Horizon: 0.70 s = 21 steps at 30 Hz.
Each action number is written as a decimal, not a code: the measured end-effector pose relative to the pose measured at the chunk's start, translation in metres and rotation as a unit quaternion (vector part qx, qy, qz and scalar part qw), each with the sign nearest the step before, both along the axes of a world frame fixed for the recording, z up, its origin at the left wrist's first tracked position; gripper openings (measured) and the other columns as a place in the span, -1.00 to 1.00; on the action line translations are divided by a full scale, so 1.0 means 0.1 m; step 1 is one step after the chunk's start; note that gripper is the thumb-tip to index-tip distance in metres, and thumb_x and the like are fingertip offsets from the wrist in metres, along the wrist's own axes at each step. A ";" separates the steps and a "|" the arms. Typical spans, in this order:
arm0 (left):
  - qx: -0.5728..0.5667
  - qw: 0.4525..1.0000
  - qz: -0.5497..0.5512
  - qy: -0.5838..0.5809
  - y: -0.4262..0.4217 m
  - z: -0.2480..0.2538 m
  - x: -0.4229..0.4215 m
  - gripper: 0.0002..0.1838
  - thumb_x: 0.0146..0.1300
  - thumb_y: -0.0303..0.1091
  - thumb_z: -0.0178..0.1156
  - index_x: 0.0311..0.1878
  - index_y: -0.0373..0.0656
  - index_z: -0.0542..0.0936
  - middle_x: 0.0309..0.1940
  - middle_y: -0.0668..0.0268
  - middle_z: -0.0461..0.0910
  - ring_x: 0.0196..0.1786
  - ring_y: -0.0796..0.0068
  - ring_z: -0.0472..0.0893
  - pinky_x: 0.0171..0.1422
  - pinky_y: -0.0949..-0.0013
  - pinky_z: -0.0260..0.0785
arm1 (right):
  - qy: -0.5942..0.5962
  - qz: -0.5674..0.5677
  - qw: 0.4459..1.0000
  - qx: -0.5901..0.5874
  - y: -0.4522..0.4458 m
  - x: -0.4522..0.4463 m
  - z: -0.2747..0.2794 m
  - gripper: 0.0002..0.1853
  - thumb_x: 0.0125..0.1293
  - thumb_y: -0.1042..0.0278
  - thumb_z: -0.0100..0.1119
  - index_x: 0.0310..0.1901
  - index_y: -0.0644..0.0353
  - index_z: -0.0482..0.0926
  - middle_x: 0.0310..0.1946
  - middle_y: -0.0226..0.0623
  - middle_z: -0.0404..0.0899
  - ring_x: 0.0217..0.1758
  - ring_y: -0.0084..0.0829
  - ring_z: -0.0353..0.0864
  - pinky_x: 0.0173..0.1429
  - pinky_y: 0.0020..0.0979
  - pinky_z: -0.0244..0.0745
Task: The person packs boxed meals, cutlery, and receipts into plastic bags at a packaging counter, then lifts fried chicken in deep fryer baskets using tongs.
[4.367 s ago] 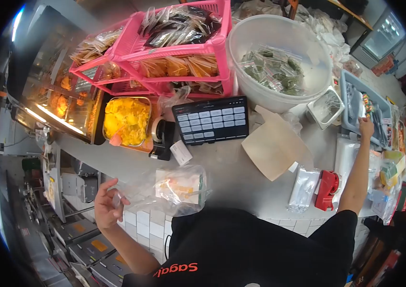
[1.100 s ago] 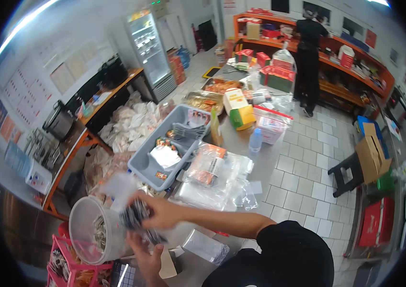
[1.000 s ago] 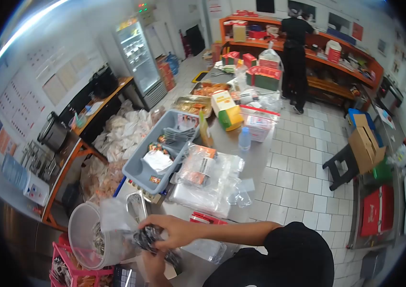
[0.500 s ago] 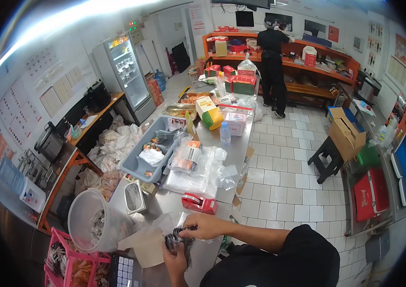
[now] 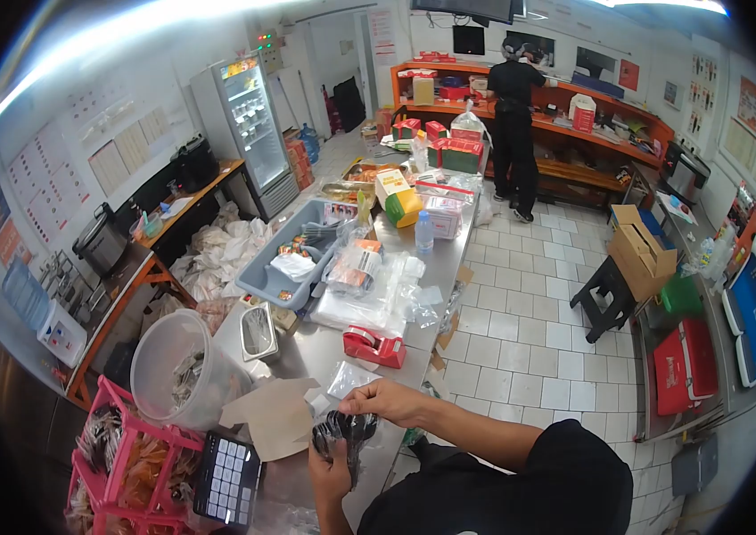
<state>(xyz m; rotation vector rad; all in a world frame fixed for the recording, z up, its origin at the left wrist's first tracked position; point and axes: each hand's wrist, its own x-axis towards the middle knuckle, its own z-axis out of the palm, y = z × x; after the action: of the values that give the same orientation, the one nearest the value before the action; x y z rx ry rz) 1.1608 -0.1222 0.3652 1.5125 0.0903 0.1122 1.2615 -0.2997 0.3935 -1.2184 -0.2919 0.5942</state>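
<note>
A bundle of dark wrapped items, apparently cutlery in clear film [image 5: 349,432], is between my hands above the near end of the metal table [image 5: 307,360]. My left hand [image 5: 331,477] is wrapped round its lower left side. My right hand [image 5: 387,402] reaches in from the right, fingertips pinched at its top. Just left of the bundle lies a brown paper sheet [image 5: 273,419]. Behind my right hand are a flat clear plastic packet [image 5: 349,379] and a red tape dispenser [image 5: 373,347].
Left are a tablet [image 5: 228,481], a pink rack [image 5: 119,455] and a clear tub [image 5: 184,374]. Farther along stand a metal container [image 5: 258,333], a blue-grey bin [image 5: 284,290], plastic bags [image 5: 369,294] and a bottle [image 5: 424,232]. A person [image 5: 514,129] stands at the orange shelves [image 5: 574,134].
The view has turned from the bin area towards the room. My right hand has left the bin, and both hands have brought the dark bundle away from the tub, nearer my body.
</note>
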 end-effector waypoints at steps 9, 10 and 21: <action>0.190 0.982 0.006 0.004 0.07 0.23 -0.09 -0.71 0.31 -0.33 0.20 -0.07 -0.34 0.43 -0.39 0.14 0.63 -0.34 0.51 0.59 -0.26 0.38 0.44 | -0.319 -0.050 0.909 -0.265 -0.06 0.12 0.41 -0.73 0.35 0.17 0.20 -0.38 0.21 0.63 -0.36 -0.36 0.63 -0.28 -0.53 0.55 -0.26 -0.41 0.43; 0.175 0.984 0.015 -0.005 0.08 0.22 -0.07 -0.73 0.30 -0.34 0.20 -0.10 -0.34 0.43 -0.40 0.12 0.63 -0.34 0.52 0.58 -0.27 0.37 0.43 | -0.334 0.027 0.905 -0.263 -0.06 0.11 0.34 -0.79 0.32 0.17 0.20 -0.26 0.15 0.64 -0.31 -0.24 0.62 -0.19 -0.41 0.60 -0.16 -0.38 0.46; 0.188 0.982 0.001 -0.008 0.04 0.12 0.17 -0.70 0.25 -0.35 0.26 -0.08 -0.29 0.43 -0.35 0.10 0.63 -0.30 0.42 0.62 -0.20 0.31 0.44 | -0.251 -0.003 0.945 -0.211 0.01 0.20 -0.20 -0.81 0.09 0.35 0.37 -0.26 0.20 0.67 -0.21 -0.28 0.62 -0.12 -0.39 0.62 -0.01 -0.43 0.47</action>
<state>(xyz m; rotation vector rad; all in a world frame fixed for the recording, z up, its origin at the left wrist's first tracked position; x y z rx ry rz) 1.1777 -0.1185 0.3771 1.8897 0.0602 0.1493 1.2814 -0.2988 0.3734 -1.7835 -0.6101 0.3373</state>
